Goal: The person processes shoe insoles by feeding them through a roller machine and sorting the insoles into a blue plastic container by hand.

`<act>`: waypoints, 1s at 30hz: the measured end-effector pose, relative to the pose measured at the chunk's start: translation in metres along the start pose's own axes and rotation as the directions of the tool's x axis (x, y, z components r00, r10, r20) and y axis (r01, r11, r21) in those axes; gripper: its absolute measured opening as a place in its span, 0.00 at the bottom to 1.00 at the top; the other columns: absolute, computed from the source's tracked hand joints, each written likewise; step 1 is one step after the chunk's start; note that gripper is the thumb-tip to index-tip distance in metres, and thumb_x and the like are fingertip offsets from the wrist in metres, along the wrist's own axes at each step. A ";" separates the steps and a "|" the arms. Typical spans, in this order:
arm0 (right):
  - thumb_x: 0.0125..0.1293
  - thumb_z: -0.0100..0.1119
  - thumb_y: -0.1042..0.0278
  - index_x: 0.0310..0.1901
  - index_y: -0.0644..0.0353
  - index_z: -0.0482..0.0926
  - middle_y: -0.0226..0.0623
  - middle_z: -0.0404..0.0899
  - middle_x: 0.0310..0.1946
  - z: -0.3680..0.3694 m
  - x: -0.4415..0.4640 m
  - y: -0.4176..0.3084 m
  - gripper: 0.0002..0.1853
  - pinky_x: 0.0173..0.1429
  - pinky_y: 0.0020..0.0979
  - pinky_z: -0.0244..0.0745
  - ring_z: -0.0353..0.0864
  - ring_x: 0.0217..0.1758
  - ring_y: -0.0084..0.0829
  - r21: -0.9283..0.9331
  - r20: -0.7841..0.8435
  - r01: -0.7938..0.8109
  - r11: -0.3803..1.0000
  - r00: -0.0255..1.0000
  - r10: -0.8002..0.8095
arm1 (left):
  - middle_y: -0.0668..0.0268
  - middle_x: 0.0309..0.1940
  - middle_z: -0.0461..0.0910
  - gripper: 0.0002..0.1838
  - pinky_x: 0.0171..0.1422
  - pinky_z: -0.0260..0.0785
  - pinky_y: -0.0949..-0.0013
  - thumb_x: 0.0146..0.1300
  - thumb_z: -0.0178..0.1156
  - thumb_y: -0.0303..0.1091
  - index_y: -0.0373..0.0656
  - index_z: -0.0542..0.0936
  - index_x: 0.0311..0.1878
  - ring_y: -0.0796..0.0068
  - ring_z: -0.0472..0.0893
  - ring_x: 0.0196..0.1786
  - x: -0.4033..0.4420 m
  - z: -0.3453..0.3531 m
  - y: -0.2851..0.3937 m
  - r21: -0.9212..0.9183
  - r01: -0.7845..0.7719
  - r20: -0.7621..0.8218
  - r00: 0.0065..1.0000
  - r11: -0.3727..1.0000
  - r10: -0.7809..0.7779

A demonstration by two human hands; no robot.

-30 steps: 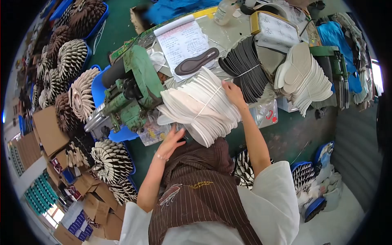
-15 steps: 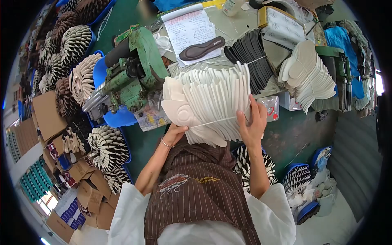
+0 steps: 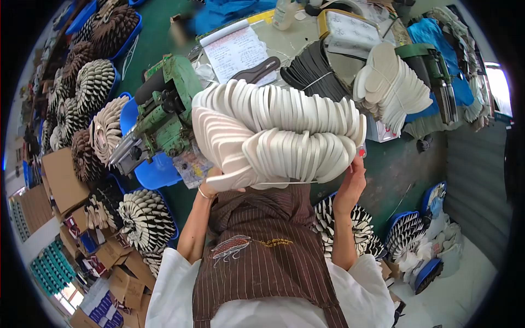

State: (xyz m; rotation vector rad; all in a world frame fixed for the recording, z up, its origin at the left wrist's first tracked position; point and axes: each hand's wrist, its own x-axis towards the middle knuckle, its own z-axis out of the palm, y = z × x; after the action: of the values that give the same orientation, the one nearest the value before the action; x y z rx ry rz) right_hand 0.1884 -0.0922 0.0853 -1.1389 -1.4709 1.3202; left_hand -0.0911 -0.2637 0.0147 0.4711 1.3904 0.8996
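A thick bundle of white insoles (image 3: 298, 153) is held up in front of my apron, its edges fanned toward me. A thin string (image 3: 298, 182) runs along its near side. My left hand (image 3: 212, 183) grips the lower left end, its fingers partly hidden under the insoles. At the right end, my right hand (image 3: 351, 186) is closed against the bundle, fingertips partly behind it. Beyond the bundle lie a dark insole (image 3: 257, 71) on a written notepad (image 3: 232, 52) and a tied stack of black insoles (image 3: 314, 71).
A green machine (image 3: 172, 112) stands on the bench at left, by a blue bin (image 3: 157, 172). At right are another tied bundle of pale insoles (image 3: 389, 82) and a second green machine (image 3: 432, 71). Filled blue baskets and cardboard boxes (image 3: 64, 177) line the left side.
The bundle has been tipped and turned so more of its fanned edges show, in two rows. My right hand has moved down from its near face to the right end; my left hand shifted left.
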 end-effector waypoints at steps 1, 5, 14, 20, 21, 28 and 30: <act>0.75 0.31 0.47 0.57 0.70 0.69 0.40 0.72 0.55 -0.003 -0.003 -0.001 0.30 0.66 0.34 0.56 0.68 0.60 0.31 0.068 -0.016 -0.051 0.996 0.998 0.053 | 0.61 0.55 0.76 0.37 0.61 0.68 0.64 0.44 0.72 0.22 0.36 0.70 0.62 0.71 0.74 0.57 -0.007 0.002 0.012 -0.035 0.029 0.026 0.999 0.999 -0.028; 0.75 0.33 0.49 0.60 0.66 0.67 0.40 0.72 0.56 -0.007 -0.014 -0.007 0.27 0.66 0.34 0.60 0.69 0.61 0.32 0.386 -0.086 -0.256 0.886 0.947 0.311 | 0.62 0.58 0.74 0.37 0.64 0.65 0.64 0.46 0.73 0.26 0.36 0.69 0.62 0.71 0.73 0.59 -0.025 -0.005 -0.006 0.036 -0.277 0.131 0.954 0.960 0.270; 0.70 0.46 0.67 0.59 0.64 0.67 0.43 0.70 0.58 -0.027 -0.044 0.053 0.19 0.66 0.37 0.66 0.70 0.62 0.33 0.711 0.238 -0.476 0.518 0.855 0.460 | 0.48 0.71 0.53 0.25 0.76 0.35 0.58 0.51 0.60 0.19 0.37 0.77 0.56 0.58 0.47 0.75 -0.076 -0.003 0.029 -0.245 -0.557 0.146 0.788 0.794 0.598; 0.63 0.56 0.71 0.52 0.63 0.69 0.41 0.67 0.59 -0.002 -0.057 0.016 0.16 0.69 0.37 0.61 0.67 0.63 0.34 0.579 0.184 -0.371 0.726 0.927 0.328 | 0.45 0.67 0.59 0.15 0.78 0.28 0.53 0.47 0.58 0.26 0.37 0.85 0.40 0.54 0.43 0.76 -0.081 -0.001 0.005 -0.584 -0.563 0.042 0.699 0.585 0.714; 0.62 0.58 0.70 0.51 0.63 0.69 0.41 0.66 0.60 0.000 -0.055 0.016 0.17 0.70 0.37 0.60 0.67 0.62 0.34 0.486 0.139 -0.408 0.773 0.909 0.392 | 0.45 0.66 0.60 0.14 0.78 0.28 0.54 0.47 0.59 0.27 0.37 0.85 0.39 0.54 0.43 0.76 -0.083 -0.001 0.004 -0.587 -0.567 0.021 0.703 0.578 0.711; 0.47 0.67 0.65 0.70 0.62 0.51 0.46 0.57 0.67 0.006 -0.015 0.011 0.49 0.70 0.38 0.58 0.62 0.67 0.37 0.641 0.323 -0.278 0.715 0.943 0.077 | 0.53 0.39 0.82 0.16 0.76 0.34 0.52 0.48 0.62 0.36 0.34 0.84 0.38 0.56 0.51 0.74 -0.067 0.000 0.024 -0.343 -0.616 -0.059 0.767 0.709 0.639; 0.45 0.68 0.63 0.71 0.62 0.49 0.46 0.53 0.70 0.002 0.010 0.017 0.52 0.70 0.38 0.57 0.61 0.67 0.38 0.597 0.332 -0.256 0.760 0.941 0.055 | 0.55 0.34 0.84 0.18 0.74 0.42 0.52 0.51 0.62 0.38 0.33 0.82 0.41 0.57 0.52 0.74 -0.052 0.003 0.023 -0.326 -0.616 -0.103 0.777 0.717 0.620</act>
State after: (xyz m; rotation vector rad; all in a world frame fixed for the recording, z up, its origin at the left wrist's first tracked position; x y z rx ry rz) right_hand 0.1861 -0.0823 0.0682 -0.6327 -0.9835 1.9836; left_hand -0.0907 -0.2894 0.0656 0.6887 1.0234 1.6586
